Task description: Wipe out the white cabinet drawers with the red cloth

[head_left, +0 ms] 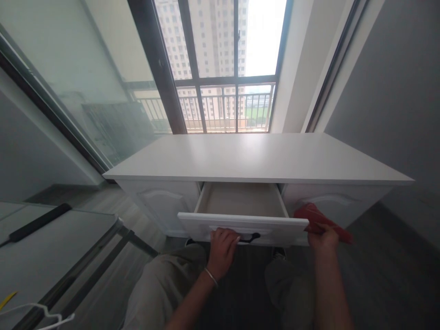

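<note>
A white cabinet (247,158) stands before me with its middle drawer (240,197) pulled out; the part of the drawer's inside that shows looks bare. My left hand (222,247) is closed round the left part of the dark drawer handle (253,237), hiding that end of it. At the drawer front's right end, my right hand (323,237) grips a red cloth (311,214). The cloth hangs in front of the right cabinet door (330,197), partly covered by my fingers. Whether it touches the door, I cannot tell.
A pale table or board with a dark metal frame (125,238) stands at the left, with a black bar (41,222) and a white wire hanger (44,311) on it. Behind the cabinet are glass doors and a window (220,55). My knees flank the drawer.
</note>
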Demonstrator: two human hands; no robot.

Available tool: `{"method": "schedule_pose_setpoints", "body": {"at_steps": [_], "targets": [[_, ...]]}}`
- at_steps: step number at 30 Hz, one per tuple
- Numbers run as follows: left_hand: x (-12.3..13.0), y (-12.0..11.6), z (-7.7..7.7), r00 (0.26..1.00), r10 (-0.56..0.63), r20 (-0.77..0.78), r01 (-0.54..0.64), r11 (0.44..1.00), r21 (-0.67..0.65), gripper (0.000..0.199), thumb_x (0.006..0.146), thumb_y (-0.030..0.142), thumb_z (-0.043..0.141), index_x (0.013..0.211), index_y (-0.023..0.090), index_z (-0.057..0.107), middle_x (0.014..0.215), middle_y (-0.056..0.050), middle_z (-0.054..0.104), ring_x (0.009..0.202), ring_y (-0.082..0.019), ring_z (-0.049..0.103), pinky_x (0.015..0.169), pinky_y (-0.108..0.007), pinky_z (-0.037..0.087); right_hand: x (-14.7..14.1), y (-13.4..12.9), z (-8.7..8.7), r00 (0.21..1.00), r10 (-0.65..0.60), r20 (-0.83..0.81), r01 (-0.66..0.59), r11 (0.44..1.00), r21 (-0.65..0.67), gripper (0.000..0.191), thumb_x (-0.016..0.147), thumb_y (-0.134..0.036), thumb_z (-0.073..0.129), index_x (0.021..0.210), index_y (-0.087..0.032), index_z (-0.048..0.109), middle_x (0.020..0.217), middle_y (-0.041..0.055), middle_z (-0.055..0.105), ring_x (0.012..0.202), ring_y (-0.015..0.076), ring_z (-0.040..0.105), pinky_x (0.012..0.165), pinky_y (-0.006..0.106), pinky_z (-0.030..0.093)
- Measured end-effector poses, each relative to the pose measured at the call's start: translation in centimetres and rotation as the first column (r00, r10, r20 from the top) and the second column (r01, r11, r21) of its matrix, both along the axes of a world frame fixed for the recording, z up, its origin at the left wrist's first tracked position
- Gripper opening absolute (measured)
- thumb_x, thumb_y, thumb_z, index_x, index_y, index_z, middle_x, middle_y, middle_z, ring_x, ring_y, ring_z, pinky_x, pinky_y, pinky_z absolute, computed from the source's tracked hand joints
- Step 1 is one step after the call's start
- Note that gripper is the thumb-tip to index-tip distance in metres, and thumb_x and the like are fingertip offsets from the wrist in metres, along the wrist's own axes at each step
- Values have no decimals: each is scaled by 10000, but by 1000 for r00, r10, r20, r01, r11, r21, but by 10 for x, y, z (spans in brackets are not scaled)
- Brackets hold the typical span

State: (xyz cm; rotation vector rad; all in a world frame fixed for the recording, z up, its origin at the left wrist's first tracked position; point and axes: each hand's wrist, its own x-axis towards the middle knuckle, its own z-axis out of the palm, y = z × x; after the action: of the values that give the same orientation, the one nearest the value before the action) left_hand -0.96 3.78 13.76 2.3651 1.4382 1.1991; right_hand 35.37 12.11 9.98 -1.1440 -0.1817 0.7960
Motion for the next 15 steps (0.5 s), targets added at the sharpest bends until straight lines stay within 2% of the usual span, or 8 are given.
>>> {"method": "schedule_pose_setpoints", "body": {"at_steps": [2,4,10,15], "targets": [[2,22,4,1000,-5,-24,4,999,-36,326,1052,310,422,989,209,726,993,-50,719,962,-216,544,861,-395,327,-2,1,-1,986,-98,-134,102,995,19,297,488,-194,522,748,-240,386,805,-3,532,740,174,595,564,291,502],[3,44,7,999,-8,-46,6,999,-53,364,1061,338,392,1014,201,727,1014,-56,711,980,-220,529,866,-399,323,-4,1,-1,978,-121,-168,128,991,30,288,512,-162,531,754,-236,394,821,-9,542,733,158,596,518,250,466],[-1,106,15,993,-60,-102,49,993,-111,338,1050,387,417,1059,218,709,1080,-53,698,1045,-240,529,893,-406,349,-15,4,3,974,-115,-196,128,990,52,234,609,-144,571,755,-228,408,793,-17,513,665,137,544,424,208,387],[1,148,17,989,-140,-51,133,982,-134,285,1029,362,465,1063,211,704,1091,-66,691,1060,-243,541,962,-418,407,-29,4,15,949,-97,-301,134,986,104,232,608,-62,539,750,-215,438,796,-23,535,676,127,553,439,206,422]]}}
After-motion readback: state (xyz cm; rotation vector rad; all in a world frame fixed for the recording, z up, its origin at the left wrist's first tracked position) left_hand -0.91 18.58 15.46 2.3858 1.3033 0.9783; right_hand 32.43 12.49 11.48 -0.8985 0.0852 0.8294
